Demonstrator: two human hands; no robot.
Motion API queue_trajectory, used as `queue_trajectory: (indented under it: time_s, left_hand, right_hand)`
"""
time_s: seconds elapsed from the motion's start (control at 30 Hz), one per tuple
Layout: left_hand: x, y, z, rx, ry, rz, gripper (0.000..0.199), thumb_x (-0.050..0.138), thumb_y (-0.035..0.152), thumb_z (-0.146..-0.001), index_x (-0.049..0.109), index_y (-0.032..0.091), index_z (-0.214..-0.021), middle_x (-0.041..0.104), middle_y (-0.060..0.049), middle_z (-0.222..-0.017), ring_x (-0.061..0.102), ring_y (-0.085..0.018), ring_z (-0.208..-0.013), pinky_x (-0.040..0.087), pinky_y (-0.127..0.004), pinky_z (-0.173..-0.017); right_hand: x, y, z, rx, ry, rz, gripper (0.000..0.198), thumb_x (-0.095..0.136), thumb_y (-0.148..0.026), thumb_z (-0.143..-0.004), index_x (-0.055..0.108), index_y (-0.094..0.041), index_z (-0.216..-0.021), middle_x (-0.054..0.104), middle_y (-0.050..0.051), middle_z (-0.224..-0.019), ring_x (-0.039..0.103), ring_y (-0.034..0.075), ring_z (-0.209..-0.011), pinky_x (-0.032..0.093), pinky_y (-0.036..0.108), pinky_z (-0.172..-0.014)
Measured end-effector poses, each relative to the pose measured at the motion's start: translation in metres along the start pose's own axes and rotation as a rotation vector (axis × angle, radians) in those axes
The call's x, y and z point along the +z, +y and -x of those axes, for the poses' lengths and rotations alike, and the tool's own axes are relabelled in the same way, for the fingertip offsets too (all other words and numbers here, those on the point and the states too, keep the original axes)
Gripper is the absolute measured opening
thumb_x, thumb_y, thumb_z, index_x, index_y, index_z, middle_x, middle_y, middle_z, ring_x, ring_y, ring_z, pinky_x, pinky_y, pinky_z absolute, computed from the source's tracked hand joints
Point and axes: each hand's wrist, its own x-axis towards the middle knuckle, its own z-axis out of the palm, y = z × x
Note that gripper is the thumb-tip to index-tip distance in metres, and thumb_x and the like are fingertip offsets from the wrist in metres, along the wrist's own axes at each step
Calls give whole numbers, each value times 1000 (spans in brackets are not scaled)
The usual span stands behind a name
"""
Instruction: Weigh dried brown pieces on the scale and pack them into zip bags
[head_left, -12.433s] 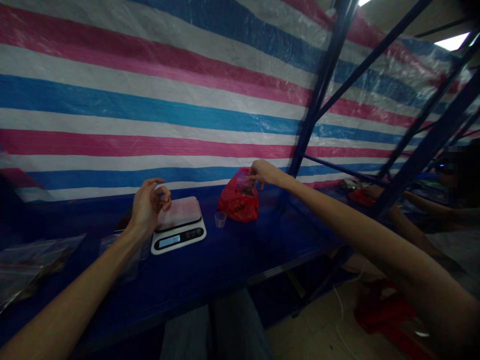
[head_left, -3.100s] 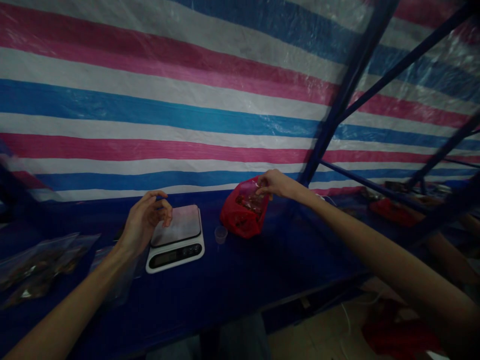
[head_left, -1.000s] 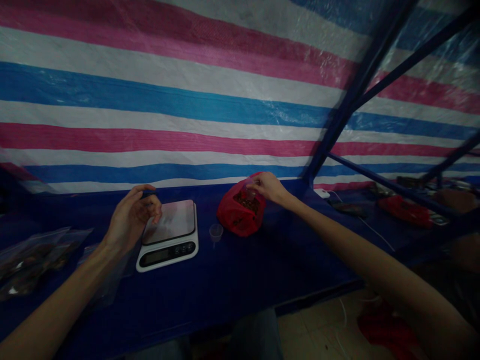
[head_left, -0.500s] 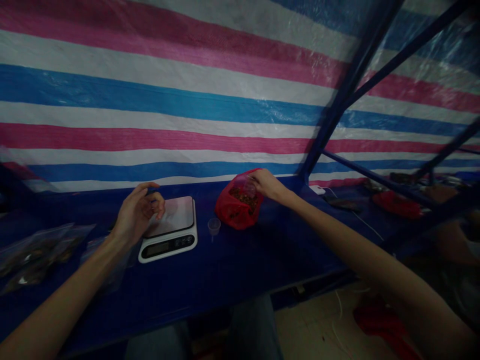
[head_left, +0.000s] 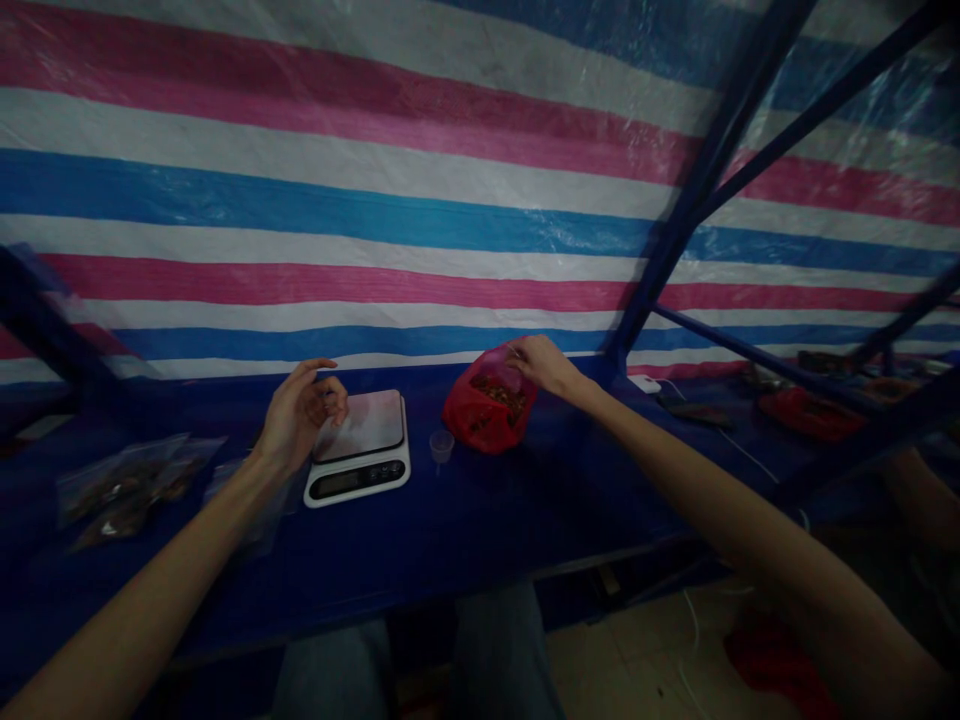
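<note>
My left hand (head_left: 307,408) hovers over the left side of a white kitchen scale (head_left: 360,475), fingers loosely curled and apart, with nothing visible in them. The scale's plate bears nothing, and its display is dark. To the right, a red plastic bag (head_left: 480,425) stands open with brownish dried bits (head_left: 499,392) inside. My right hand (head_left: 541,364) is closed at the bag's upper right rim, fingertips pinched on the thin plastic; the tips are partly hidden. Between scale and bag stands a small clear plastic cup (head_left: 442,446).
Clear bags of brown pieces (head_left: 135,485) lie left on the blue table (head_left: 450,540). More clear bags are partly under my left forearm. Blue metal bars (head_left: 675,230) rise on the right, with a white cable (head_left: 750,455) and another red bag (head_left: 814,415) beyond. Striped sheeting hangs behind.
The whole view has shifted, so the table things appear slightly farther right. My left hand stays by the scale and my right hand stays at the bag's rim.
</note>
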Motion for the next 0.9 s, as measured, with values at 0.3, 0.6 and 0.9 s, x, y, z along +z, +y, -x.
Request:
queue_trajectory:
  time_s: [0.3,0.6,0.9]
  left_hand:
    - [7,2,2,70,-66,-115,26,64,34,-87,56,20,-108,63,2,-61,58,-16,-49,42,-24,-46]
    - [80,21,5,-48,-215,-347,50,67,55,-87,67,13,-115,73,-12,-97,67,-16,-64,37,-20,-43]
    - [15,24,101,-96,-84,-416,35,77,46,-81,71,13,-71,68,-4,-65,57,-12,-54,44,-23,-52]
  right_hand:
    - [-20,-4,13,76,97,-185,24,60,-11,-84,79,-16,-97,78,11,-97,68,22,-85,44,30,-72]
    - [-28,-99,32,126,454,-1000,18,69,-32,-80,63,-18,-89,76,5,-81,57,13,-38,41,26,-40]
    - [63,-245,92,194,8,-1617,43,68,-55,-86,59,-18,-106,79,11,-91,75,22,-57,35,18,-34]
